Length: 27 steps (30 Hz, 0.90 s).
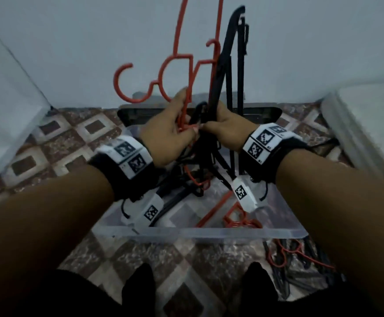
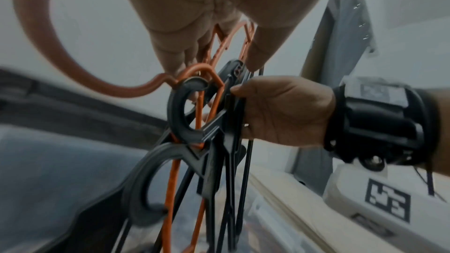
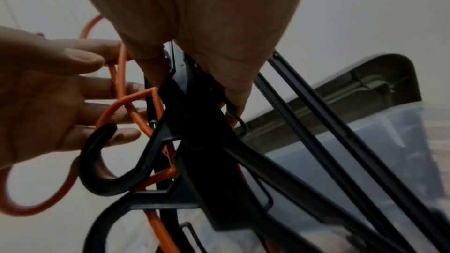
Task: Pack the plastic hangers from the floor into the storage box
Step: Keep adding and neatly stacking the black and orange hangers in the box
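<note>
Both hands up over the clear storage box (image 1: 197,232), each on part of one tangled bundle. Left hand (image 1: 170,136): fingers curled round the red hangers (image 1: 181,65), thumb pinching in from the near side. Right hand (image 1: 226,131): fingers wrapped round the black hangers (image 1: 228,65) near their necks; its wrist view is mostly palm, fingertips hidden behind black plastic. Red and black hooks interlock between the hands, so exact count per hand is unreadable. Tops of the red hangers are cut off by the frame edge in the head view. Lower ends of the bundle reach down into the box; more red and black hangers lie on its bottom, partly hidden by the wrist cameras. Another heap of hangers (image 1: 300,259) sits on the patterned floor (image 1: 163,259) outside the box, near right, blurred. Dark lid (image 1: 261,113) stands behind the box against the wall.
</note>
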Available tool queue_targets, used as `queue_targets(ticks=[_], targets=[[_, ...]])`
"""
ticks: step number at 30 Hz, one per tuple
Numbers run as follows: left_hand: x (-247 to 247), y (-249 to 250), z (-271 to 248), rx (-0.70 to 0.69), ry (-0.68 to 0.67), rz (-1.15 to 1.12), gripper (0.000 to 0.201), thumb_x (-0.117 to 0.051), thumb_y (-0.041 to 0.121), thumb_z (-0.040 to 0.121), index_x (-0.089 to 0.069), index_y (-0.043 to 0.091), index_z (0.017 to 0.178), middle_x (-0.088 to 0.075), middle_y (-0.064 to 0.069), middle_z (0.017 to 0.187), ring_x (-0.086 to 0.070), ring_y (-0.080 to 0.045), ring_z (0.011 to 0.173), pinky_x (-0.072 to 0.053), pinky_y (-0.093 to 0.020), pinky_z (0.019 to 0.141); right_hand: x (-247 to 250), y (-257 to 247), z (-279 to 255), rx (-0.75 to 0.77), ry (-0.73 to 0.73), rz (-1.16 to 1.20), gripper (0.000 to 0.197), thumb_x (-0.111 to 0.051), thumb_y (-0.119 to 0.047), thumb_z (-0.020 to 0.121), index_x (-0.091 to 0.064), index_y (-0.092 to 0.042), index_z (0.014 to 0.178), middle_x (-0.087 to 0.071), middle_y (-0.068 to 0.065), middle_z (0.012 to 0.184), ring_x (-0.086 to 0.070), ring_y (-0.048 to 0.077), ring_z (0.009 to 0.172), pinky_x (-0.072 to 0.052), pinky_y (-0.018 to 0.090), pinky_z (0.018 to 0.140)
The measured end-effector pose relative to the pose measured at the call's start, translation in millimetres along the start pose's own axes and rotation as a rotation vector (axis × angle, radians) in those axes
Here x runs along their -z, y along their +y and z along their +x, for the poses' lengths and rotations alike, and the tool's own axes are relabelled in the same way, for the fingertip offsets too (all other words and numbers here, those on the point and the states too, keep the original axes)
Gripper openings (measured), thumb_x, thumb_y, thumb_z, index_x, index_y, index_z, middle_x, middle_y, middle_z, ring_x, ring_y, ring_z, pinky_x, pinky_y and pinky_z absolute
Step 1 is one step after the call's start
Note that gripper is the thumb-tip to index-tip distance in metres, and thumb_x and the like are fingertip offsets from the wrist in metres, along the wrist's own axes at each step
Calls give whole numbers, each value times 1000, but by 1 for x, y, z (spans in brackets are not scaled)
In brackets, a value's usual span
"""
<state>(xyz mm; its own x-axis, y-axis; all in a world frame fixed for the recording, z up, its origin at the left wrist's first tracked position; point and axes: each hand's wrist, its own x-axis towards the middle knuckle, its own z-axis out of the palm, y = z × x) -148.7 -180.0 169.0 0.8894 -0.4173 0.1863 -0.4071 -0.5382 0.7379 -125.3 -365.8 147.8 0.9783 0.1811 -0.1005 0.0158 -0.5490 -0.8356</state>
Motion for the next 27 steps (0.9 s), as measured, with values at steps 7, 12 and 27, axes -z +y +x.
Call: queue_targets(ticks=[7,12,27], targets=[[-45,-55,-3,125,-35,-153,82,-60,23,93,-6,41,152,-58,5,131,-61,-2,107,-48,-20,94,-41,50,33,-105,23,-118,60,-60,-14,86,-36,-34,137,-66,5,103,-65,25,91,-54,35,84],[-47,-90,-4,161,-34,-199,64,-61,19,93,-25,45,139,-63,13,113,-59,15,90,-43,-2,75,-61,73,44,-85,73,-131,45,-61,-17,87,-46,-40,123,-62,-11,93,-59,10,81,-42,21,68],[-55,-132,-24,598,-335,165,41,-43,45,100,-54,18,128,-67,-14,113,-63,-33,102,-47,-29,81,-93,116,40,-210,-126,-389,53,-60,-33,89,-45,-41,139,-64,1,127,-60,27,115,-46,30,94]])
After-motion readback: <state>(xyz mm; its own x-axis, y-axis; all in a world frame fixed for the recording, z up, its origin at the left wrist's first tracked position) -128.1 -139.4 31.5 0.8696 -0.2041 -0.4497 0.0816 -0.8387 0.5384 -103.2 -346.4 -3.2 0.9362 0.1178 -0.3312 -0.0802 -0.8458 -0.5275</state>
